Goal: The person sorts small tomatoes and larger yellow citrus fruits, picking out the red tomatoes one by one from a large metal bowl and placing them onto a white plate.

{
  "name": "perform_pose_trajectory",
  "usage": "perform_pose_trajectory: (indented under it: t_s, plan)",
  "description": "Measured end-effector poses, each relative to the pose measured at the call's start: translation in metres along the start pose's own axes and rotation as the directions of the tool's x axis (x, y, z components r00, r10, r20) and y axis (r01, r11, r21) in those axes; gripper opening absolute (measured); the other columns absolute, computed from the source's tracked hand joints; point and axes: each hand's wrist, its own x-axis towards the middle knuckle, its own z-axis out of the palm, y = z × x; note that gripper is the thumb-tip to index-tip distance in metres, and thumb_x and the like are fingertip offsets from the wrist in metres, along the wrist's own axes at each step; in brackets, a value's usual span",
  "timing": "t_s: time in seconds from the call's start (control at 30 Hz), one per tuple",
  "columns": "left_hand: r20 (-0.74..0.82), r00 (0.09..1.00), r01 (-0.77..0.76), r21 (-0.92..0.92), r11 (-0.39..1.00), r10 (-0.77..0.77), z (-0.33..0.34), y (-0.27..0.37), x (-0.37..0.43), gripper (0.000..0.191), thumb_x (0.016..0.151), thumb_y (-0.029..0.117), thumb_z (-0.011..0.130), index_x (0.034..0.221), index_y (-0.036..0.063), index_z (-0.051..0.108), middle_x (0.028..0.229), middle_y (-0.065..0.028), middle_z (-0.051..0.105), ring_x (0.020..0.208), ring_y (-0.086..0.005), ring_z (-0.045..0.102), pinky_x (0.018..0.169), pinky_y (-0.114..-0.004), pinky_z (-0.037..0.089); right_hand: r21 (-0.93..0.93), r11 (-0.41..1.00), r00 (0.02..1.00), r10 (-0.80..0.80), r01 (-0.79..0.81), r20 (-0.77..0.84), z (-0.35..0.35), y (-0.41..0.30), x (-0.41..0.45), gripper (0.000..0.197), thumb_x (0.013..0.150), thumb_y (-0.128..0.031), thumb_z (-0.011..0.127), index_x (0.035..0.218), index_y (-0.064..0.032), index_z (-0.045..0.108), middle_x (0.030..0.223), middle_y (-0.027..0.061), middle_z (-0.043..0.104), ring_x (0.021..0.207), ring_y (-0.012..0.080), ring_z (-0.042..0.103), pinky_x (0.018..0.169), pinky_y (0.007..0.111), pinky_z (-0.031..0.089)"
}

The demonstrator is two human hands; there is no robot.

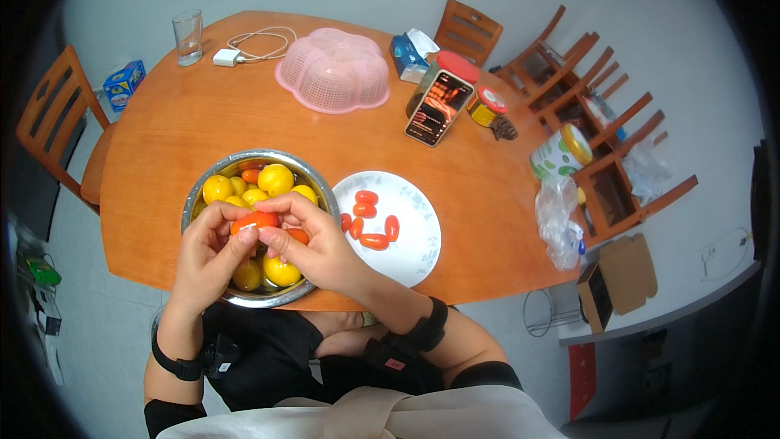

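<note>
My left hand and my right hand meet above a steel bowl. Between the fingertips and thumbs of both sits a red cherry tomato. Round yellow fruits fill much of the bowl, which seems to hold water. Among them lies one red cherry tomato. Another red tomato shows behind my right thumb; I cannot tell whether it rests in the hand or the bowl. Right of the bowl, a white plate with a pale floral pattern carries several red cherry tomatoes.
A lit smartphone leans on a red-lidded jar at the back. A pink mesh food cover, a charger and a glass stand farther left. On the right are a tin and a plastic bag.
</note>
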Motion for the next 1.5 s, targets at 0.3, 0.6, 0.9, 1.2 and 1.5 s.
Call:
perform_pose_trajectory:
  t_s: [0.3,0.6,0.9,1.2,1.5]
  plan:
    - [-0.001,0.999,0.034,0.024,0.999,-0.034,0.001,0.003,-0.003,0.017,0.090,0.014,0.056,0.101,0.0007,0.053,0.091,-0.0039,0.057,0.080,-0.0067,0.055,0.069,-0.020,0.045,0.002,0.999,0.999,0.043,-0.043,0.004,0.004,-0.003,0.000,0.022,0.092,-0.012,0.051,0.111,-0.0015,0.047,0.098,0.0070,0.058,0.091,0.0119,0.057,0.070,0.021,0.046]
    - [-0.007,0.976,-0.208,0.236,0.949,0.216,0.003,-0.005,-0.006,0.025,0.082,0.002,0.062,0.105,-0.0016,0.053,0.102,-0.0077,0.055,0.094,-0.0138,0.055,0.084,-0.026,0.044,0.057,0.988,0.988,0.144,-0.140,-0.061,0.003,-0.004,0.001,0.018,0.094,-0.018,0.050,0.102,-0.0032,0.048,0.079,0.0039,0.057,0.060,0.0045,0.048,0.052,0.016,0.039]
    - [-0.038,0.998,-0.052,0.118,0.992,0.056,0.005,-0.003,-0.005,0.020,0.087,0.008,0.059,0.103,-0.0019,0.052,0.095,-0.0056,0.057,0.087,-0.0113,0.057,0.077,-0.023,0.047,-0.005,1.000,0.999,-0.015,0.015,-0.031,0.005,0.003,-0.002,0.019,0.094,-0.015,0.050,0.108,-0.0036,0.047,0.093,0.0052,0.058,0.073,0.0046,0.052,0.061,0.017,0.042]
    - [-0.007,1.000,0.013,0.085,0.996,-0.013,0.000,-0.001,-0.005,0.017,0.092,0.015,0.052,0.100,-0.0004,0.054,0.086,-0.0013,0.056,0.073,-0.0042,0.050,0.063,-0.018,0.042,-0.031,0.999,1.000,-0.008,0.009,0.026,0.003,-0.002,-0.002,0.021,0.093,-0.012,0.051,0.111,-0.0031,0.045,0.103,0.0070,0.058,0.088,0.0073,0.056,0.066,0.019,0.044]
    - [-0.001,0.954,-0.268,0.446,0.854,0.300,0.003,0.004,-0.002,0.021,0.090,0.011,0.051,0.102,-0.0030,0.062,0.090,-0.0117,0.062,0.081,-0.0182,0.058,0.073,-0.027,0.045,0.012,0.997,0.996,0.072,-0.072,-0.048,0.005,0.003,0.001,0.017,0.092,-0.013,0.053,0.103,-0.0023,0.048,0.085,0.0061,0.059,0.069,0.0060,0.053,0.057,0.018,0.041]
